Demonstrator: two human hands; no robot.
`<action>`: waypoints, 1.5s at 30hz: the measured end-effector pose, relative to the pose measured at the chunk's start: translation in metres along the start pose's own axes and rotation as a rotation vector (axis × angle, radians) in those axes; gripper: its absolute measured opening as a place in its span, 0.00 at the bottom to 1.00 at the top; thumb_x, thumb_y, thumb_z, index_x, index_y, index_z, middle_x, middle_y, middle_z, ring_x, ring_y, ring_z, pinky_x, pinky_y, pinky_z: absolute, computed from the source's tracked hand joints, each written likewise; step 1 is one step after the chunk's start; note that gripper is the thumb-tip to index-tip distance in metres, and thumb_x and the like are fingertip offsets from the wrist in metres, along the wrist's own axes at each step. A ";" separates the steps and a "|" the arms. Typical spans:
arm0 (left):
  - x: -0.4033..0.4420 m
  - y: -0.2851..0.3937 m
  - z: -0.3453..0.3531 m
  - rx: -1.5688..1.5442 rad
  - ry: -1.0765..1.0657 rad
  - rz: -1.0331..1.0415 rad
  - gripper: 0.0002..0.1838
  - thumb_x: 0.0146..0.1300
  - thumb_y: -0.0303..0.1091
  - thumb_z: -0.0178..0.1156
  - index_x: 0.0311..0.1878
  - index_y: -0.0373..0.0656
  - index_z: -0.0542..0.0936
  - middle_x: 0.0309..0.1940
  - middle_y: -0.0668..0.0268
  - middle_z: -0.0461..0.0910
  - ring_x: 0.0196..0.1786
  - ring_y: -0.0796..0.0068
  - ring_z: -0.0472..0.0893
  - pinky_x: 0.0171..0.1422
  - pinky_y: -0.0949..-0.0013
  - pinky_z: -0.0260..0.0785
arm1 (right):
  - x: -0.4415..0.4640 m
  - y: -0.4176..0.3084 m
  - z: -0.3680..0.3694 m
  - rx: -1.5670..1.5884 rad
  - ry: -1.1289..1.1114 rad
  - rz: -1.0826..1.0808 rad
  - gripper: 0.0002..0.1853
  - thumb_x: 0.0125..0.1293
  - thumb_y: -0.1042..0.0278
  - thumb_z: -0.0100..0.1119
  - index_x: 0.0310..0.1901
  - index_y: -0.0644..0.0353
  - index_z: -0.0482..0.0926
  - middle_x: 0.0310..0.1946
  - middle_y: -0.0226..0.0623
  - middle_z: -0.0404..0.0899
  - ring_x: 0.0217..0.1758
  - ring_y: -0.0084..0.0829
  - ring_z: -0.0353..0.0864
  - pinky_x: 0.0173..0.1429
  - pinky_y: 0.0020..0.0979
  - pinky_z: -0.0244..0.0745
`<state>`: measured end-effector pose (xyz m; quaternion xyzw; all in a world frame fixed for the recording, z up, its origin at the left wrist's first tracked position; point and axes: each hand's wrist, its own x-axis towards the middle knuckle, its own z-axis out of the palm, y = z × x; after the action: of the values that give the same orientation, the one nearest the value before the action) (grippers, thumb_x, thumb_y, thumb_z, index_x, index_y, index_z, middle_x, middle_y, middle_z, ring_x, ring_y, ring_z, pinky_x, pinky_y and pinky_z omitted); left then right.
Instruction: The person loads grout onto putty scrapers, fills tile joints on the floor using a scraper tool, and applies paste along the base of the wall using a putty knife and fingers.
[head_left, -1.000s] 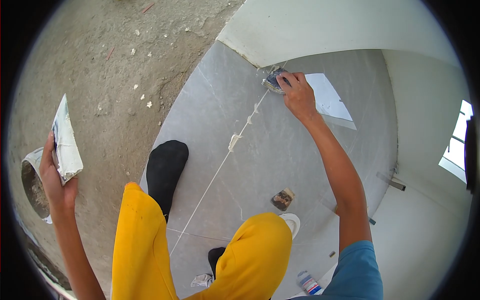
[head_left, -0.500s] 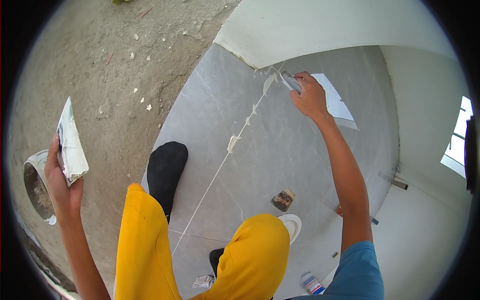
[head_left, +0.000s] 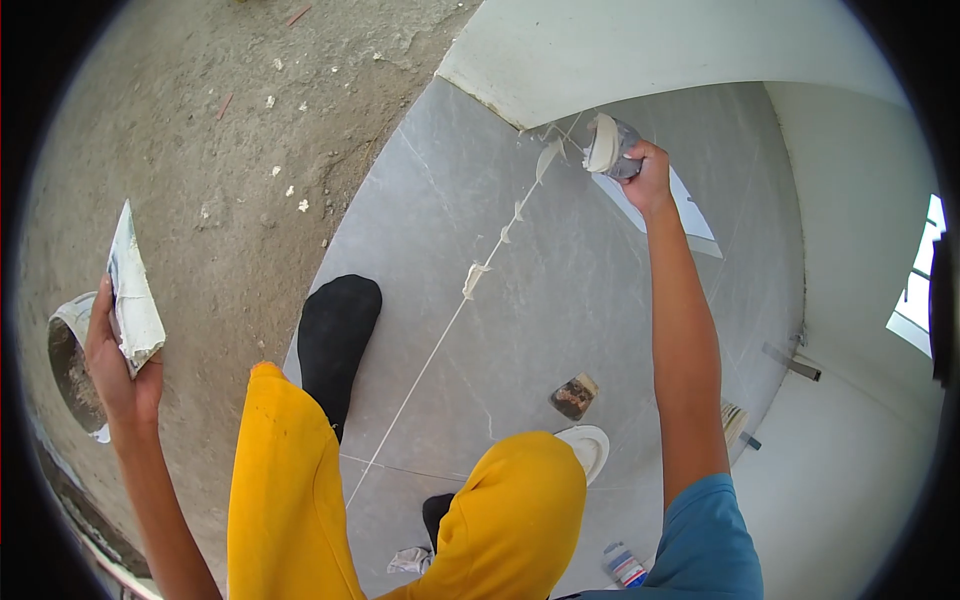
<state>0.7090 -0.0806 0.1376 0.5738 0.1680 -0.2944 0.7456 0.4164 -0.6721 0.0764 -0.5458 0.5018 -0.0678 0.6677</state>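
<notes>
Over the grey tiles (head_left: 560, 340), near a paste-smeared joint (head_left: 473, 279), the right hand (head_left: 652, 182) is gripping a scraper (head_left: 604, 148) whose tilted face is carrying white paste. Over rough ground (head_left: 230, 250), the left hand (head_left: 124, 372)'s fingers are gripping a white-coated board (head_left: 137, 305) near a bucket (head_left: 72, 315).

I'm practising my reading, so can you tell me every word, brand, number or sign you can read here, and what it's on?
None can be read.
Pale container with red and blue bands: any print is too small and blurred.
Flat, pointed, white-smeared piece in the left hand: no readable text.
Grey scraper with whitish paste in the right hand: no readable text.
</notes>
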 end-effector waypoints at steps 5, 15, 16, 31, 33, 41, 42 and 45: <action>-0.006 -0.003 0.009 0.056 0.128 0.042 0.18 0.73 0.38 0.51 0.59 0.39 0.75 0.42 0.67 0.84 0.39 0.81 0.85 0.34 0.78 0.79 | -0.002 0.034 -0.006 0.277 0.008 -0.018 0.26 0.44 0.73 0.49 0.50 0.72 0.75 0.45 0.43 0.78 0.51 0.40 0.78 0.60 0.37 0.72; -0.004 -0.002 -0.011 0.027 -0.004 0.004 0.17 0.72 0.37 0.52 0.58 0.38 0.74 0.46 0.64 0.83 0.43 0.77 0.85 0.40 0.76 0.81 | -0.017 0.028 0.011 -0.114 0.243 -0.212 0.17 0.48 0.69 0.55 0.41 0.65 0.79 0.43 0.43 0.80 0.45 0.44 0.80 0.50 0.42 0.72; -0.007 -0.002 -0.006 0.030 -0.002 0.007 0.17 0.72 0.37 0.52 0.58 0.38 0.74 0.46 0.64 0.83 0.43 0.77 0.85 0.40 0.76 0.81 | -0.024 0.016 0.023 -0.110 0.240 -0.211 0.17 0.48 0.69 0.55 0.41 0.65 0.79 0.43 0.43 0.80 0.45 0.44 0.80 0.50 0.42 0.72; -0.016 -0.010 0.016 0.083 0.073 0.072 0.16 0.73 0.35 0.50 0.58 0.37 0.75 0.43 0.64 0.84 0.39 0.77 0.86 0.37 0.76 0.81 | -0.107 0.058 0.116 -1.414 0.011 -0.884 0.18 0.50 0.74 0.55 0.45 0.62 0.80 0.46 0.32 0.79 0.44 0.38 0.75 0.44 0.38 0.77; -0.015 -0.013 0.023 0.013 0.042 0.027 0.15 0.73 0.35 0.50 0.56 0.37 0.75 0.43 0.64 0.84 0.39 0.77 0.86 0.37 0.76 0.81 | -0.146 0.085 0.141 -1.344 -0.011 -0.915 0.16 0.47 0.74 0.56 0.41 0.64 0.80 0.43 0.33 0.79 0.40 0.36 0.74 0.38 0.35 0.77; -0.021 -0.026 0.039 -0.125 -0.146 -0.072 0.15 0.72 0.37 0.51 0.55 0.39 0.76 0.44 0.66 0.84 0.41 0.78 0.85 0.42 0.74 0.81 | -0.263 0.148 0.176 -1.176 -0.379 -0.691 0.12 0.43 0.75 0.56 0.34 0.62 0.78 0.34 0.35 0.77 0.36 0.37 0.72 0.30 0.36 0.73; -0.021 -0.026 0.037 -0.120 -0.144 -0.070 0.15 0.72 0.37 0.51 0.55 0.39 0.76 0.44 0.66 0.84 0.41 0.78 0.85 0.42 0.74 0.81 | -0.259 0.142 0.168 -1.133 -0.360 -0.633 0.12 0.43 0.75 0.56 0.33 0.62 0.78 0.33 0.35 0.76 0.36 0.37 0.72 0.30 0.36 0.73; -0.023 -0.028 0.030 -0.093 -0.123 -0.065 0.15 0.72 0.37 0.51 0.55 0.40 0.76 0.44 0.66 0.84 0.41 0.78 0.85 0.41 0.74 0.81 | -0.202 0.097 0.134 -1.143 0.003 -0.948 0.17 0.42 0.76 0.56 0.38 0.59 0.82 0.37 0.32 0.79 0.38 0.37 0.74 0.32 0.34 0.75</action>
<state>0.6714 -0.1079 0.1384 0.5135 0.1540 -0.3451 0.7704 0.3735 -0.4163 0.1063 -0.9661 0.1701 -0.0777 0.1780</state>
